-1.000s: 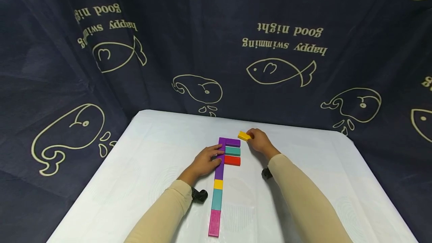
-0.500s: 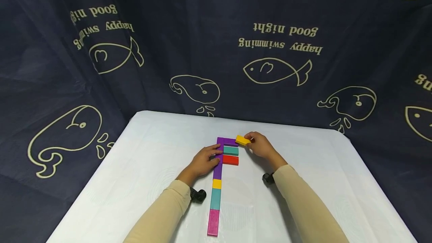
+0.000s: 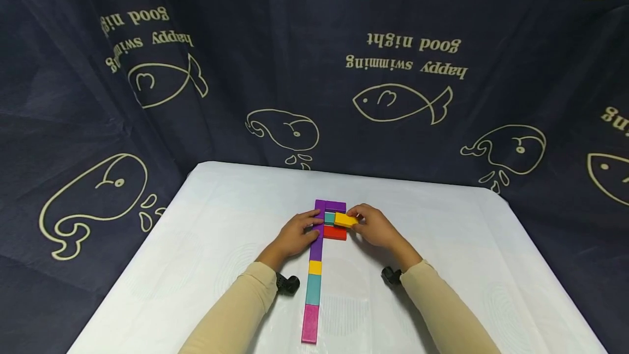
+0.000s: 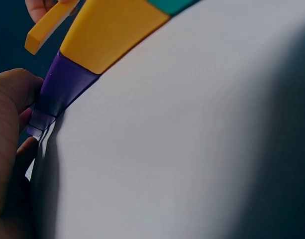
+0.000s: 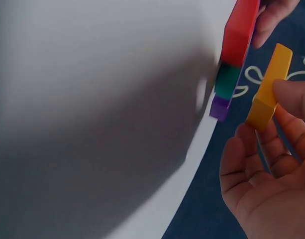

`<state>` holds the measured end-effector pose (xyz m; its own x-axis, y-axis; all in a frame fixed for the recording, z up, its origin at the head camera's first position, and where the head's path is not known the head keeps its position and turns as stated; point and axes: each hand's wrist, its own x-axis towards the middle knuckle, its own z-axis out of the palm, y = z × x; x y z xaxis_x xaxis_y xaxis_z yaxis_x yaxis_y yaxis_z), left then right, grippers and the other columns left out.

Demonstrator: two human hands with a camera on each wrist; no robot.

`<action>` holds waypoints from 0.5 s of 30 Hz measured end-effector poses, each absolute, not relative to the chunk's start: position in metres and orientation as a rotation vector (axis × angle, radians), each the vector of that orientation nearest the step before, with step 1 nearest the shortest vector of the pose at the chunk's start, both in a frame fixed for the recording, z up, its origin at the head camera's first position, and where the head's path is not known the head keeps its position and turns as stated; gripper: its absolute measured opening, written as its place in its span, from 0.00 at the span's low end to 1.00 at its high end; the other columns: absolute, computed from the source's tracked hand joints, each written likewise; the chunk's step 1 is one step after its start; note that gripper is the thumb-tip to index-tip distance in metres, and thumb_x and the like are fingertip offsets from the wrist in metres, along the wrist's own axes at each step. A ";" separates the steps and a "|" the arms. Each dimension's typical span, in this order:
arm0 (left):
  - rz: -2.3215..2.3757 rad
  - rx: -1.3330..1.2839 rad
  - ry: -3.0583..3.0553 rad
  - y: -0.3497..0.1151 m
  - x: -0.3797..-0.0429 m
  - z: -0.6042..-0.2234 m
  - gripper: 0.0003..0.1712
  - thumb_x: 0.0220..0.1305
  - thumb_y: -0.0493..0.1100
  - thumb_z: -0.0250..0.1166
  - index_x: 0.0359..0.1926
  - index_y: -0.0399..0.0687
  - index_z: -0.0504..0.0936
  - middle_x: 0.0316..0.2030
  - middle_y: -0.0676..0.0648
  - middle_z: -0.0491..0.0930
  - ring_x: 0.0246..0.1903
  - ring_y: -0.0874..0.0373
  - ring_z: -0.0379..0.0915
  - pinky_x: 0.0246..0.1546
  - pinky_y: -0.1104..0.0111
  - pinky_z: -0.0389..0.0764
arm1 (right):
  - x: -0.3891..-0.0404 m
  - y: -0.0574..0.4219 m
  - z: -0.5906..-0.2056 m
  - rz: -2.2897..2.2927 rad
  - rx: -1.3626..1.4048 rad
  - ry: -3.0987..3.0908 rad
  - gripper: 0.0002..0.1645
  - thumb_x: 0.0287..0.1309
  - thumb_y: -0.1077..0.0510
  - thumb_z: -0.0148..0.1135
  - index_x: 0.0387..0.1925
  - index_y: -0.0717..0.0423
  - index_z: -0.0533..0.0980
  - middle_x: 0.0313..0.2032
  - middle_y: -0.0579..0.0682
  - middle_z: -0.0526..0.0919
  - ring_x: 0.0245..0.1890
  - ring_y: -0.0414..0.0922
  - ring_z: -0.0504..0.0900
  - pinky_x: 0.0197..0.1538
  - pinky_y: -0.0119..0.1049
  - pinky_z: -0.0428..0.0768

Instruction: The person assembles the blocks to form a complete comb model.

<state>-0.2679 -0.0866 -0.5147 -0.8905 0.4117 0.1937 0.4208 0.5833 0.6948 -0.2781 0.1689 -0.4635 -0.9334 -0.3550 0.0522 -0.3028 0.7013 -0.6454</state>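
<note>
My right hand (image 3: 375,226) pinches a yellow block (image 3: 345,219) between thumb and fingers. In the right wrist view this yellow block (image 5: 270,92) is raised off the others; from the head it overlaps the teal block (image 3: 329,218). That teal block lies between a purple block (image 3: 336,206) and a red block (image 3: 334,232), all pointing right from the top of a long column. Across the column's purple blocks (image 3: 316,249) rests my left hand (image 3: 296,235), fingers spread, partly covering them.
Below the purple, the column continues with a yellow block (image 3: 315,267), a teal block (image 3: 313,289) and a pink block (image 3: 310,324). They lie on a white-covered table (image 3: 236,195). A dark printed curtain (image 3: 314,70) hangs behind its far edge.
The right hand has carried the yellow block left and nearer, from beyond the purple side block to over the teal one. My left hand stays on the column.
</note>
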 end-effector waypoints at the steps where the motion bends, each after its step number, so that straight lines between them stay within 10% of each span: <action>1: -1.225 -0.735 -2.783 -0.087 -0.268 -0.515 0.21 0.67 0.42 0.62 0.60 0.47 0.81 0.70 0.49 0.67 0.69 0.46 0.61 0.69 0.51 0.61 | -0.275 0.168 -0.464 -1.053 -0.559 2.825 0.15 0.58 0.66 0.65 0.47 0.53 0.80 0.47 0.46 0.80 0.48 0.48 0.77 0.54 0.47 0.78; 15: -1.238 -0.722 -2.780 -0.086 -0.267 -0.514 0.20 0.67 0.41 0.62 0.60 0.47 0.81 0.70 0.49 0.66 0.69 0.46 0.61 0.69 0.50 0.61 | -0.242 0.155 -0.466 -1.015 -0.770 2.791 0.16 0.54 0.67 0.67 0.45 0.53 0.81 0.42 0.43 0.81 0.40 0.44 0.77 0.49 0.43 0.79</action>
